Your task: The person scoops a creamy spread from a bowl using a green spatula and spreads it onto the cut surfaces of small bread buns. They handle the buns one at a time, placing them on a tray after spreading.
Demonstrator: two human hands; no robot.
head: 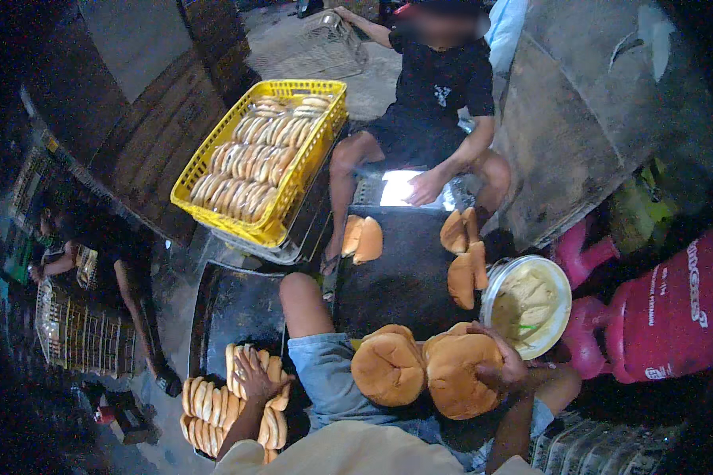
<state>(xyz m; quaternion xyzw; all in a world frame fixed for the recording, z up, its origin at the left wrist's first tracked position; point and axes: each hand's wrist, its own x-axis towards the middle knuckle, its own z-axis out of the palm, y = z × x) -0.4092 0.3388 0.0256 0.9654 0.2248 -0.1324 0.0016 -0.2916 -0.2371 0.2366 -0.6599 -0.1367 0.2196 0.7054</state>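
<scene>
My left hand [254,375] lies with fingers spread over filled bread buns [208,401], which stand in rows on a black baking tray [237,309]. At my lap, my right hand [506,363] grips the right side of a stack of round golden buns [460,374]. A second round bun stack [387,367] sits just left of it, touching or nearly so. Beyond my right hand stands an open tub [526,306] of pale cream spread, with a green-tipped utensil partly sunk in it. What lies under the front buns is hidden.
Bun pieces [362,238] and more bun pieces [466,258] rest on a dark board [398,279] ahead. A yellow crate [306,208] holds bagged buns. Opposite sits a person [445,107] with a hand at a shiny bag. Pink gas cylinders [665,320] stand right; another person [110,249] is left.
</scene>
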